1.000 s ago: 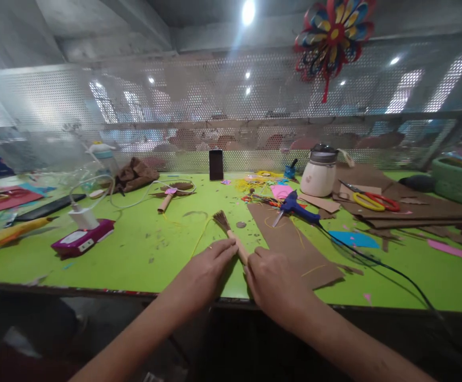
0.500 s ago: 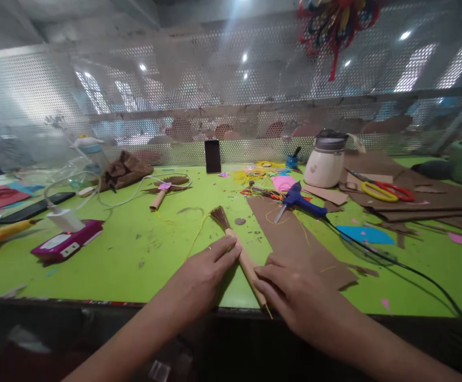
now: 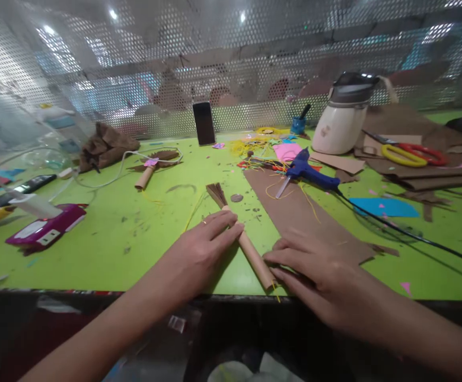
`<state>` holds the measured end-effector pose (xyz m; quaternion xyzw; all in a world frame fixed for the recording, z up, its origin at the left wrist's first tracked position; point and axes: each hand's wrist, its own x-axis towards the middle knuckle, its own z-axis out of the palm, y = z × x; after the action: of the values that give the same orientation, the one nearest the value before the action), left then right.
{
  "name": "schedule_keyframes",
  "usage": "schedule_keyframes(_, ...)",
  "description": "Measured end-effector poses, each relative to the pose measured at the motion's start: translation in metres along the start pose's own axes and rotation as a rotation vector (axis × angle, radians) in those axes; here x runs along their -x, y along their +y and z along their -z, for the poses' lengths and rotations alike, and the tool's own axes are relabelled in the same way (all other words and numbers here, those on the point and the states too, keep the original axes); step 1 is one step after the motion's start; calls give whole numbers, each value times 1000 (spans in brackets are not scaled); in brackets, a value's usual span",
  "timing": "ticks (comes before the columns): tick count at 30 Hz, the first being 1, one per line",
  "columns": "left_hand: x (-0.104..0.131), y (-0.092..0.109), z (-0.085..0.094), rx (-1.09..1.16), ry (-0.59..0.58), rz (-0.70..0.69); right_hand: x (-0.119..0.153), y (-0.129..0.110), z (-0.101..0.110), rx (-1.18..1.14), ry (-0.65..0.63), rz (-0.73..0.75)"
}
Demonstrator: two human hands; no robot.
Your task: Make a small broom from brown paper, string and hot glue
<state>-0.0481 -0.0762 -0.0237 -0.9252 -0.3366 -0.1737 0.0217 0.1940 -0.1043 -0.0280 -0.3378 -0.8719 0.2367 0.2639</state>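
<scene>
A thin rolled brown paper tube (image 3: 252, 257) lies aslant on the green table, its lower end by the front edge. From its far end sticks out a fringed fan of pleated brown paper (image 3: 215, 194), and yellow string pokes out of the near end. My left hand (image 3: 205, 246) is closed on the upper part of the tube, fingers over it and thumb alongside. Close against the tube's lower right side is my right hand (image 3: 310, 270), fingers stretched and loosely apart, not wrapped round it; whether the fingertips touch it is hard to tell.
A blue glue gun (image 3: 308, 172) rests on a brown paper strip (image 3: 314, 228), its black cord running right. Behind stand a white jug (image 3: 339, 124), scissors (image 3: 410, 154) and an upright phone (image 3: 204, 123). Leftward are a similar finished paper piece (image 3: 147, 175) and a purple power strip (image 3: 48, 228).
The view has tilted down and shifted. My right hand has loosened from the tube's lower end and sits slightly right of it, baring more of the tube. My left hand keeps its hold.
</scene>
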Motion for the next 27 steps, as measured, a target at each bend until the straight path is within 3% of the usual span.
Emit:
schedule_keyframes(8, 1, 2, 1, 21, 39, 39, 4, -3, 4, 33, -52, 86)
schedule_keyframes(16, -2, -2, -1, 51, 24, 30, -2, -5, -2, 106, -5, 166)
schedule_keyframes(27, -1, 1, -1, 90, 79, 63, -7, -6, -21, 181, 216, 112)
